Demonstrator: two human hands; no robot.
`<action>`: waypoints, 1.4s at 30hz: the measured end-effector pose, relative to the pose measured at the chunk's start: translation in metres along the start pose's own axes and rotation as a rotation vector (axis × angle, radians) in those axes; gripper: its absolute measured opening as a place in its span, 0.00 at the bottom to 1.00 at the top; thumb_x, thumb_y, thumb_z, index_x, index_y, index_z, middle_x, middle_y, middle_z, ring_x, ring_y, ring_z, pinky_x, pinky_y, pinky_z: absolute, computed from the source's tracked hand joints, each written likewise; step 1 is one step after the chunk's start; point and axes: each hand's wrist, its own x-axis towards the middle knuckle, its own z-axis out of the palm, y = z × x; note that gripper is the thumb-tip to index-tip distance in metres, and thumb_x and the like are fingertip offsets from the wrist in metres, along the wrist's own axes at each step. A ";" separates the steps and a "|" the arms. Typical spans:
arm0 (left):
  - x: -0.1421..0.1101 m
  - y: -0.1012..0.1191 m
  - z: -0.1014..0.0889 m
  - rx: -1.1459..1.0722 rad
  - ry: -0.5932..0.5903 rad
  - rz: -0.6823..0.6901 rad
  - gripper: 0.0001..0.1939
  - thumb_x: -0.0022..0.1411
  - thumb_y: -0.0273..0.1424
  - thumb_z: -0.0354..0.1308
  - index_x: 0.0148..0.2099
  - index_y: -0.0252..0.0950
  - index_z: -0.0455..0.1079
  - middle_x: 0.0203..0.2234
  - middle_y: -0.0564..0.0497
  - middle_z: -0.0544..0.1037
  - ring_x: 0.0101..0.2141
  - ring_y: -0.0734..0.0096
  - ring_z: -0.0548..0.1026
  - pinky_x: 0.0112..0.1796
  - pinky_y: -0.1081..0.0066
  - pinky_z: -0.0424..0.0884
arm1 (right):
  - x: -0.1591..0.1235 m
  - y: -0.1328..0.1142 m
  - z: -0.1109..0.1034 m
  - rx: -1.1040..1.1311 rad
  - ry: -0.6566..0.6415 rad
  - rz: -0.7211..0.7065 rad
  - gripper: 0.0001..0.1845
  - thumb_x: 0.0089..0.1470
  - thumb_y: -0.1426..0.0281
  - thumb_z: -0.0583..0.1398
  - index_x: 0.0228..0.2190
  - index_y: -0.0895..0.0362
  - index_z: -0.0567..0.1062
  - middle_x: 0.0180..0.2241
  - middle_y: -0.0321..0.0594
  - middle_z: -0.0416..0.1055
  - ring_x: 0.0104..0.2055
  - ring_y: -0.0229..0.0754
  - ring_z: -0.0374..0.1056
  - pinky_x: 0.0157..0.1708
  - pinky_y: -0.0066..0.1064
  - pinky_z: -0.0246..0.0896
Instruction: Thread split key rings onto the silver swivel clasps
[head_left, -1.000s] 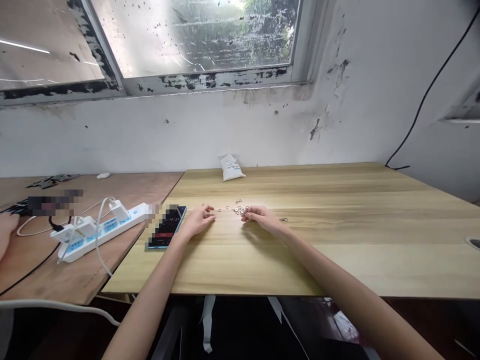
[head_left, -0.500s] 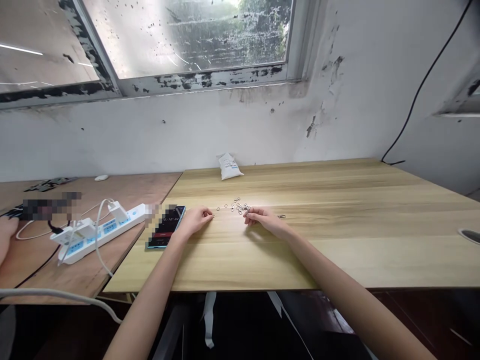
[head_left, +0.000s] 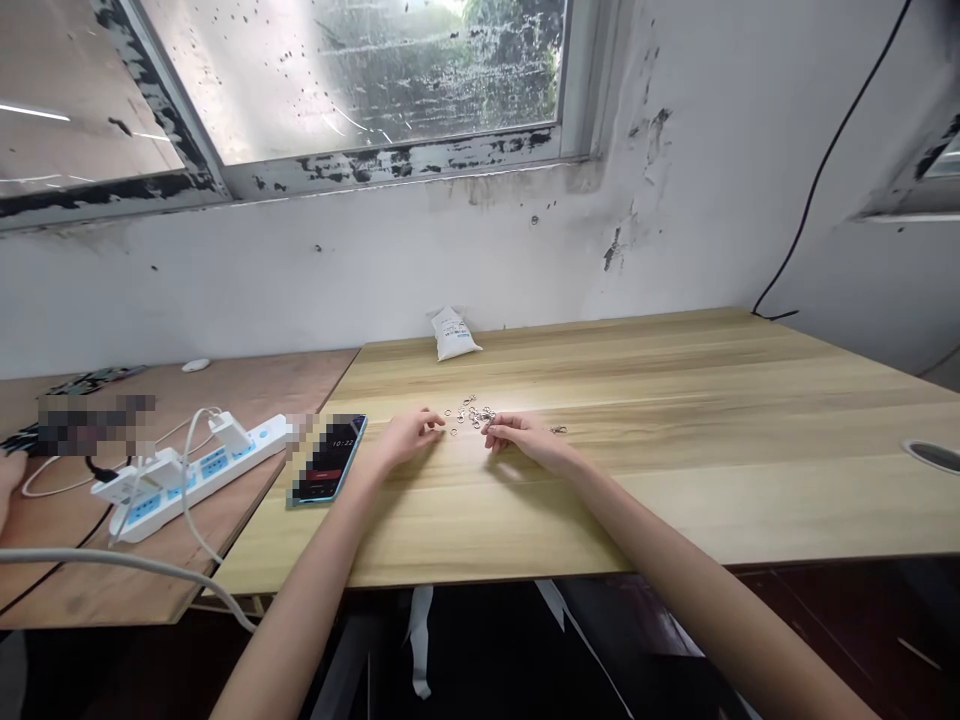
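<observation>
Metal clasps (head_left: 461, 416), shiny, near round rings (head_left: 454, 432) on wood-grained tabletop (head_left: 637, 400)

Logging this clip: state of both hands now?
Left hand: open, near a small ring; nothing visibly held.
Right hand: closed at the metal clasps; whether holding one, can't tell.

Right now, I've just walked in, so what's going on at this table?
A person is handling small metal clasps and rings on a wooden table. The right hand is pinched at their near edge; any piece in it is too small to make out clearly. The left hand, loosely open, is beside a loose ring. A phone lies left of that hand, and a white packet sits toward the back.
</observation>
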 end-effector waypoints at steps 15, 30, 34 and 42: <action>0.014 0.018 0.023 -0.226 0.044 0.075 0.09 0.55 0.36 0.59 0.31 0.37 0.77 0.37 0.47 0.81 0.36 0.63 0.76 0.37 0.68 0.72 | 0.003 0.003 -0.002 -0.136 0.030 -0.055 0.17 0.54 0.56 0.60 0.31 0.58 0.75 0.29 0.40 0.76 0.29 0.37 0.69 0.34 0.31 0.66; 0.013 0.022 0.044 -0.448 0.138 0.004 0.17 0.56 0.39 0.62 0.44 0.35 0.77 0.34 0.46 0.83 0.34 0.64 0.80 0.38 0.67 0.75 | 0.000 0.012 0.003 -0.768 0.219 -0.297 0.05 0.53 0.70 0.61 0.27 0.55 0.78 0.26 0.37 0.71 0.30 0.39 0.62 0.33 0.30 0.53; 0.011 0.024 0.043 -0.442 0.153 0.015 0.13 0.56 0.39 0.62 0.36 0.34 0.78 0.34 0.45 0.83 0.34 0.62 0.80 0.37 0.66 0.75 | 0.000 0.012 0.004 -0.844 0.210 -0.335 0.05 0.54 0.71 0.62 0.29 0.55 0.79 0.27 0.38 0.71 0.32 0.41 0.63 0.34 0.31 0.55; 0.008 0.032 0.035 -0.361 0.201 0.132 0.08 0.55 0.38 0.66 0.33 0.39 0.79 0.50 0.45 0.77 0.53 0.55 0.72 0.57 0.53 0.63 | 0.002 0.015 0.003 -0.839 0.251 -0.407 0.08 0.61 0.68 0.58 0.34 0.54 0.78 0.35 0.42 0.71 0.39 0.43 0.67 0.38 0.32 0.62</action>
